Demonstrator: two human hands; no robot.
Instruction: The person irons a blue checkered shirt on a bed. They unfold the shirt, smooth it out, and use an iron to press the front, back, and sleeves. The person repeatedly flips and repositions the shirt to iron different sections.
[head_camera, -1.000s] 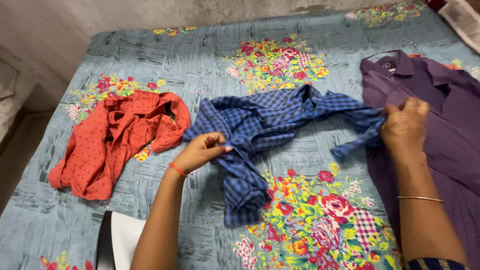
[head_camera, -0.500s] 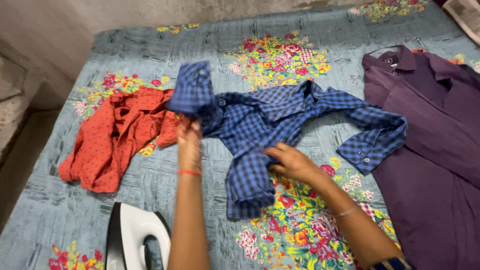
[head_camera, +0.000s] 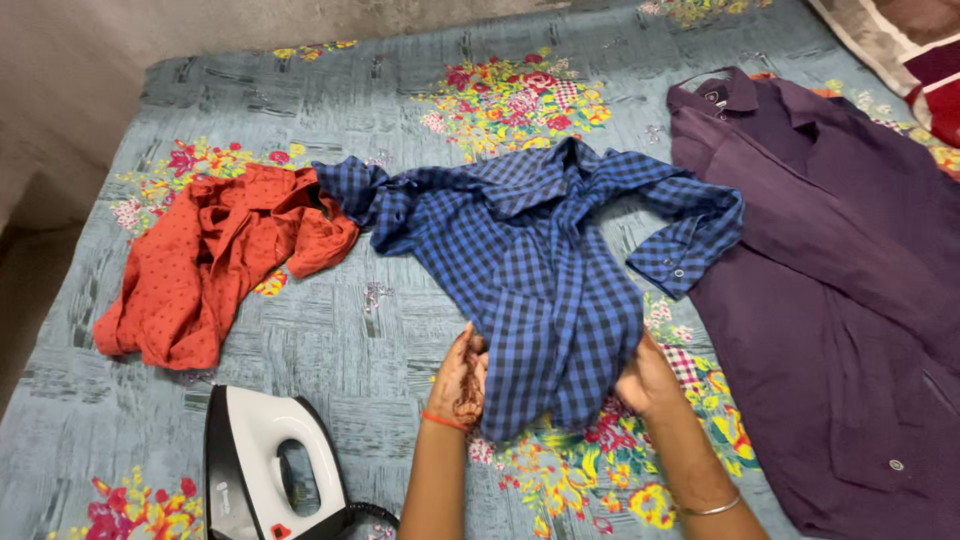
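Since a moment ago both hands have dropped to the near hem of the crumpled blue-and-black checked cotton shirt (head_camera: 530, 270), and the sleeve that was lifted over the red garment now lies bunched on the bed; the shirt body has been pulled flatter and spread toward the person.

At far left lies a rumpled orange-red dotted fabric shirt (head_camera: 205, 265), its right edge just touching the checked shirt's bunched left sleeve; below it, near the bottom edge, a white-and-black electric iron (head_camera: 265, 465) lies on the grey-blue floral bedsheet (head_camera: 400, 100), just beside the left forearm.

The left hand (head_camera: 462, 380), with an orange thread at its wrist, pinches the lower left edge of the checked shirt, fingers curled closed on the cloth; the shirt stretches up and away from it toward the middle of the bed.

The right hand (head_camera: 645, 378) grips the lower right edge, mostly tucked under the fabric, a thin bangle on its wrist; the buttoned right cuff lies above it.

At far right a dark purple collared shirt (head_camera: 830, 270) lies flat, just beside that cuff.
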